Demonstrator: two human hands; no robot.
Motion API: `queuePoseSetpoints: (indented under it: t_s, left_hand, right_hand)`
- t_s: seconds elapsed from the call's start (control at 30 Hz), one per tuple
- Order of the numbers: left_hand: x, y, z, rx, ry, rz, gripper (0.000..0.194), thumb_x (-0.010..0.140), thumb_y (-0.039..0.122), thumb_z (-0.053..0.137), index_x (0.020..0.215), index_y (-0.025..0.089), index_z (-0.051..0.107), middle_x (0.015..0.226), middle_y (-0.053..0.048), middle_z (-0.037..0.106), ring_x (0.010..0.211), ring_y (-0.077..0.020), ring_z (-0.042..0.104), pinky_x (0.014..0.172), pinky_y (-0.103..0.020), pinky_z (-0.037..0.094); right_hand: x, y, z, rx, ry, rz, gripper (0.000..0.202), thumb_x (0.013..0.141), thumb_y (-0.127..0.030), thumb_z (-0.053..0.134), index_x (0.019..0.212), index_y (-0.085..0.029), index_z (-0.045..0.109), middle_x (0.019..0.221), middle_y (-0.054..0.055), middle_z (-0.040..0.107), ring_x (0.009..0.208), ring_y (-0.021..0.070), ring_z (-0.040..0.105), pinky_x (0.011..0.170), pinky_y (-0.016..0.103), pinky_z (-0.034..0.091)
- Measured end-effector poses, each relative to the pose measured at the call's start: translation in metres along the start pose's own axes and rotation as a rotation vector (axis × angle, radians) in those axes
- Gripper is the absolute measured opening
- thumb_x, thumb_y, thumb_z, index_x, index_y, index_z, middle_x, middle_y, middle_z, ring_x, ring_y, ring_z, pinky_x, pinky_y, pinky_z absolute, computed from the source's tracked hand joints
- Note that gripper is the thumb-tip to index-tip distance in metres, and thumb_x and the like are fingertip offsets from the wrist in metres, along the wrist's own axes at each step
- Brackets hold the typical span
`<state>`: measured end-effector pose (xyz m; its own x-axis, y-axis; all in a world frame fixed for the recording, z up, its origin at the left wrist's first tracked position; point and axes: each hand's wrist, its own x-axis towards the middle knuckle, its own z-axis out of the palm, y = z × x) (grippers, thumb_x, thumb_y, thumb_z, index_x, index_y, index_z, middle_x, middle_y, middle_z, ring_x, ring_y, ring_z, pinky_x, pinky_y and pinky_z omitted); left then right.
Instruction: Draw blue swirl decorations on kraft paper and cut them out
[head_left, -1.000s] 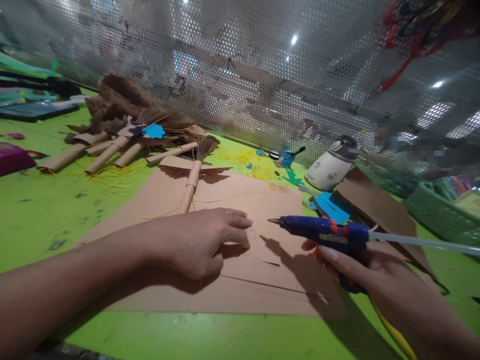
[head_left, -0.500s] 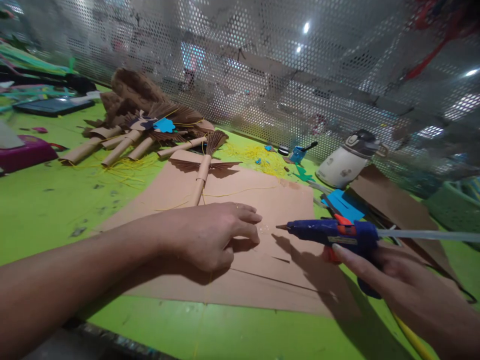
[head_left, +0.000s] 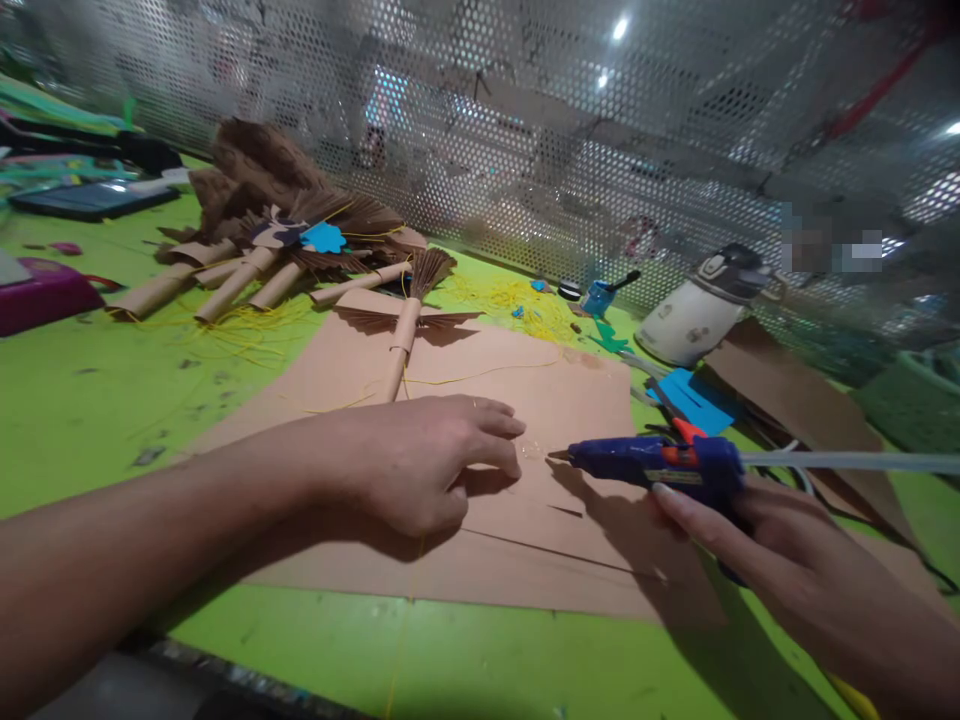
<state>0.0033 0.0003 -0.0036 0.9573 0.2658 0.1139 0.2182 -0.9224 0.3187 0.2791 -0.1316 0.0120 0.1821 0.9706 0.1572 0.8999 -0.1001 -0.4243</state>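
My right hand [head_left: 772, 540] is wrapped round a dark blue glue gun [head_left: 645, 462], its tip pointing left just above a brown paper sheet [head_left: 525, 380]. A small patch of clear glue [head_left: 532, 450] shows on the sheet by the tip. My left hand [head_left: 427, 460] rests palm down on the sheet, left of that glue, its fingers bent and somewhat apart with nothing seen in them. Behind it lies a rolled paper figure [head_left: 405, 340] with pleated paper parts and a yellow string.
More paper rolls [head_left: 240, 285] are piled at the back left near a phone [head_left: 94, 198]. Yellow string scraps [head_left: 525, 310], a white bottle [head_left: 694, 310], blue paper [head_left: 694, 400] and brown sheets [head_left: 795, 390] lie behind and right. A perforated metal panel [head_left: 450, 150] stands behind the table.
The glue gun in my right hand has shifted slightly left, its tip nearer the glue patch. My left hand stays nearly where it was. The camera view has shifted a little.
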Motion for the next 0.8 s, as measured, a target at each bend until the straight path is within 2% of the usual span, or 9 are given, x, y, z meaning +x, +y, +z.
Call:
queuePoseSetpoints:
  t_s: [0.13, 0.23, 0.33, 0.43, 0.53, 0.63, 0.73, 0.8]
  left_hand:
    - [0.0, 0.0, 0.0, -0.003, 0.01, -0.003, 0.045, 0.072, -0.001, 0.055, 0.106, 0.02, 0.075, 0.134, -0.01, 0.069, 0.137, -0.0332, 0.055, 0.111, -0.043, 0.048]
    - [0.0, 0.0, 0.001, -0.013, 0.01, -0.013, 0.045, 0.071, -0.001, 0.055, 0.104, 0.021, 0.075, 0.136, -0.01, 0.068, 0.138, -0.033, 0.055, 0.111, -0.043, 0.048]
    - [0.0, 0.0, 0.001, -0.015, 0.007, -0.023, 0.044, 0.071, -0.001, 0.054, 0.105, 0.021, 0.075, 0.141, -0.01, 0.065, 0.14, -0.0327, 0.053, 0.112, -0.042, 0.048]
    - [-0.001, 0.001, 0.001, -0.016, 0.007, -0.027, 0.045, 0.072, -0.001, 0.055, 0.107, 0.02, 0.075, 0.144, -0.011, 0.064, 0.139, -0.0336, 0.054, 0.113, -0.043, 0.048]
    - [-0.001, 0.001, 0.0, -0.017, 0.009, -0.026, 0.045, 0.073, 0.0, 0.056, 0.109, 0.019, 0.075, 0.146, -0.012, 0.062, 0.139, -0.0347, 0.053, 0.112, -0.043, 0.048]
    - [-0.001, 0.001, 0.0, -0.026, 0.011, -0.022, 0.044, 0.074, 0.0, 0.056, 0.108, 0.02, 0.075, 0.141, -0.011, 0.065, 0.139, -0.0346, 0.054, 0.111, -0.043, 0.049]
    - [-0.001, 0.002, 0.0, -0.035, 0.007, -0.032, 0.042, 0.074, 0.0, 0.057, 0.105, 0.02, 0.075, 0.137, -0.011, 0.067, 0.138, -0.0338, 0.054, 0.112, -0.043, 0.048]
    - [-0.001, 0.002, 0.0, -0.033, 0.001, -0.036, 0.04, 0.074, 0.0, 0.057, 0.103, 0.02, 0.075, 0.135, -0.011, 0.068, 0.137, -0.0341, 0.055, 0.112, -0.044, 0.048]
  right_hand:
    - [0.0, 0.001, 0.001, 0.012, -0.058, 0.037, 0.059, 0.086, -0.071, 0.05, 0.056, -0.026, 0.073, 0.055, 0.004, 0.072, 0.047, 0.0227, 0.065, 0.041, 0.031, 0.053]
    - [0.001, 0.002, 0.002, 0.022, -0.056, 0.052, 0.059, 0.085, -0.072, 0.052, 0.053, -0.026, 0.071, 0.052, 0.003, 0.071, 0.046, 0.022, 0.065, 0.039, 0.03, 0.051]
    - [0.002, -0.002, 0.004, 0.074, -0.105, 0.02, 0.055, 0.088, -0.069, 0.053, 0.062, -0.026, 0.076, 0.05, 0.002, 0.068, 0.043, 0.0197, 0.06, 0.036, 0.028, 0.046]
    - [0.001, -0.012, 0.007, 0.18, -0.076, 0.0, 0.047, 0.089, -0.063, 0.059, 0.064, -0.026, 0.075, 0.051, 0.001, 0.067, 0.045, 0.017, 0.058, 0.039, 0.026, 0.042]
    - [0.0, -0.021, 0.011, 0.218, -0.024, 0.037, 0.045, 0.088, -0.06, 0.062, 0.061, -0.026, 0.071, 0.054, 0.001, 0.067, 0.049, 0.0164, 0.058, 0.045, 0.026, 0.045]
    - [0.002, -0.024, 0.013, 0.183, -0.017, -0.004, 0.047, 0.09, -0.06, 0.059, 0.058, -0.026, 0.069, 0.058, 0.002, 0.068, 0.054, 0.0179, 0.061, 0.052, 0.027, 0.05]
    - [0.005, -0.022, 0.015, 0.133, -0.034, -0.056, 0.047, 0.093, -0.06, 0.055, 0.07, -0.025, 0.075, 0.073, 0.006, 0.077, 0.064, 0.0209, 0.068, 0.057, 0.029, 0.054]
    - [0.006, -0.022, 0.015, 0.102, -0.036, -0.066, 0.047, 0.094, -0.06, 0.053, 0.074, -0.025, 0.077, 0.07, 0.006, 0.076, 0.061, 0.0205, 0.066, 0.053, 0.028, 0.052]
